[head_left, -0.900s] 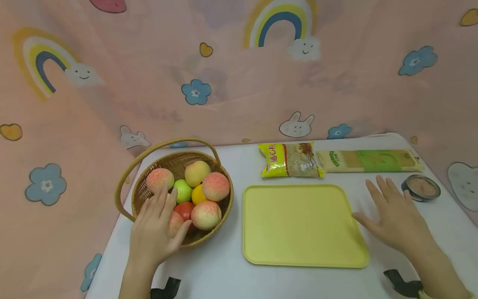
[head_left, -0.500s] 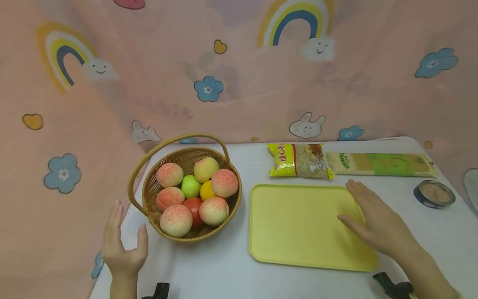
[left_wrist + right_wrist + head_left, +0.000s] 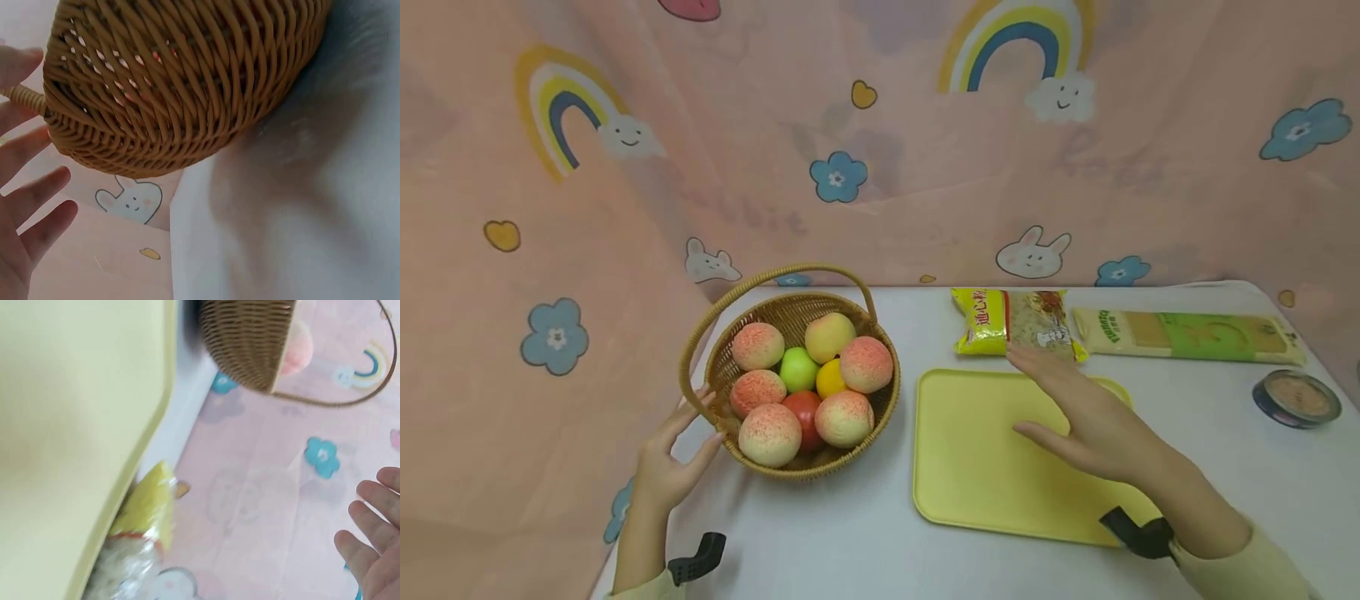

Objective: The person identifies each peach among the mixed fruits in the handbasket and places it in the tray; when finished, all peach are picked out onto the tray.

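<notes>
My left hand (image 3: 670, 467) is at the left side of a wicker basket (image 3: 805, 473), its fingers spread on either side of the foot of the handle (image 3: 700, 333). In the left wrist view those fingers (image 3: 37, 194) are nearly straight; whether they touch the wicker I cannot tell. Several peaches (image 3: 770, 435), a red tomato-like fruit (image 3: 803, 417), a green fruit (image 3: 798, 370) and a yellow fruit (image 3: 831, 380) lie in the basket. Over the yellow tray (image 3: 970, 467) hovers my right hand (image 3: 1090, 417), fingers extended and holding nothing.
Behind the tray lie a yellow pasta packet (image 3: 1015, 323) and a long flat noodle packet (image 3: 1195, 336). A round tin (image 3: 1297, 398) stands at the right of the white table (image 3: 820, 542). A pink patterned cloth (image 3: 737, 150) hangs behind.
My left hand has moved from over the fruit, out to the left, then in to the basket's left rim. My right hand has come leftward over the tray. The head view has shifted slightly.
</notes>
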The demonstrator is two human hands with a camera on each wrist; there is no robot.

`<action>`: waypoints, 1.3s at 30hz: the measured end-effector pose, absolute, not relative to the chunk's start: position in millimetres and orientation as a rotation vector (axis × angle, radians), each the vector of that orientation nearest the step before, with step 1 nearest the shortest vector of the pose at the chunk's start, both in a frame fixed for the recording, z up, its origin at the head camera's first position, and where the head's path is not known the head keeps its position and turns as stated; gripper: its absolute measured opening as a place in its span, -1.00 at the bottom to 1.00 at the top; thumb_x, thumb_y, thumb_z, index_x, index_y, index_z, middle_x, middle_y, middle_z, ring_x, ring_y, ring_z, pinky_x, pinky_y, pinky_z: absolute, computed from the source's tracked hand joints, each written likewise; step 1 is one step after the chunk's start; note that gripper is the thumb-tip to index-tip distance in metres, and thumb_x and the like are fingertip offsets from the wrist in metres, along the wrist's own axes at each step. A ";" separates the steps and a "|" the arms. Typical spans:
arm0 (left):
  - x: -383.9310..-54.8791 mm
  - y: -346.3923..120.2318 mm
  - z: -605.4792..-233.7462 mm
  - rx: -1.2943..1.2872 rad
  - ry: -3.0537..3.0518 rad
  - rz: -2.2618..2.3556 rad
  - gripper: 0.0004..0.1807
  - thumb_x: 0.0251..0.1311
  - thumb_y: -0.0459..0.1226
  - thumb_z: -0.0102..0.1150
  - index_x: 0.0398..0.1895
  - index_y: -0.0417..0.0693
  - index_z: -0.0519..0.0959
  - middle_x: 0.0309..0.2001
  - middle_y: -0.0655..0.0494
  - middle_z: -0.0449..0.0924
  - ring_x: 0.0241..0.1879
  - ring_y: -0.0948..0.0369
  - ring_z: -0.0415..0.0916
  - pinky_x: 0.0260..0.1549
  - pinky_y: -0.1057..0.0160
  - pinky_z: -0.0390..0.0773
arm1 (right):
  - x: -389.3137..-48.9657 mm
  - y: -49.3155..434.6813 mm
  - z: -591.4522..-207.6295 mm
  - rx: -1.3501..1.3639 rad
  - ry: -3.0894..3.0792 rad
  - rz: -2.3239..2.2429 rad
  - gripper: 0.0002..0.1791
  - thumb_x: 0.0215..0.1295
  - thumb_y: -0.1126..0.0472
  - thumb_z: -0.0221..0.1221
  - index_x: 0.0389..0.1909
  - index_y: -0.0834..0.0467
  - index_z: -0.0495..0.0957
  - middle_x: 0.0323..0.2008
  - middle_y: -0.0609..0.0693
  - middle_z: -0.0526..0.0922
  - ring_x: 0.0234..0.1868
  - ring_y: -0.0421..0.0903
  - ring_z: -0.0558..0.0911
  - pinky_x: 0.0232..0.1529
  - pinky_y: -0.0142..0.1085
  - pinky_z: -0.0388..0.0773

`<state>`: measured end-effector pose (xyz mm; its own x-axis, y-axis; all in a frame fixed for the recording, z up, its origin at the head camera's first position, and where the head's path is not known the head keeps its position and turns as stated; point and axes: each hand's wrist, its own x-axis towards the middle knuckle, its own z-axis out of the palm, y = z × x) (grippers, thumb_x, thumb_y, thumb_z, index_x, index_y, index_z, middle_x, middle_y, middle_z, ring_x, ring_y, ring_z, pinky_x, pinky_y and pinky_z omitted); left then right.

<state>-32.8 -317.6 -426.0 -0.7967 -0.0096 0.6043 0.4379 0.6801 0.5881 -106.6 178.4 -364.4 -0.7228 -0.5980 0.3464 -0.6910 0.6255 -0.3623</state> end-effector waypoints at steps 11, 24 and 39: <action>-35.5 -318.6 -429.1 -0.458 -2.279 -1.202 -0.43 -0.23 -0.72 0.26 0.02 -0.51 0.50 0.21 -0.42 0.36 0.27 0.34 0.35 0.11 0.56 0.44 | -142.4 94.8 -322.1 1.491 -2.600 1.105 -0.22 0.22 0.04 0.25 0.42 0.07 0.16 0.38 -0.03 0.29 0.37 -0.04 0.31 0.35 -0.02 0.34; -33.7 -317.2 -431.8 -0.448 -2.249 -1.377 -0.45 -0.15 -0.75 0.20 0.06 -0.58 0.44 0.28 -0.44 0.26 0.24 0.36 0.38 -0.04 0.44 0.57 | -183.4 -25.5 -292.3 1.773 -2.761 1.221 -0.26 0.25 0.01 0.21 0.39 0.12 0.19 0.38 0.04 0.30 0.36 0.02 0.32 0.36 -0.11 0.35; -36.4 -316.3 -440.5 -0.412 -2.209 -1.403 -0.45 -0.19 -0.79 0.18 0.02 -0.64 0.42 0.24 -0.52 0.25 0.24 0.35 0.38 -0.03 0.47 0.56 | -223.8 -118.7 -310.6 1.632 -3.013 1.570 -0.27 0.29 0.09 0.19 0.42 0.09 0.13 0.44 0.06 0.18 0.44 -0.04 0.20 0.43 -0.25 0.23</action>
<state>-36.4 -316.3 -440.5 -0.8357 -0.0065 0.5491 0.4943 0.4267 0.7574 -223.8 -118.7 -310.6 -0.4701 -0.8709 -0.1433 -0.3818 0.3470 -0.8566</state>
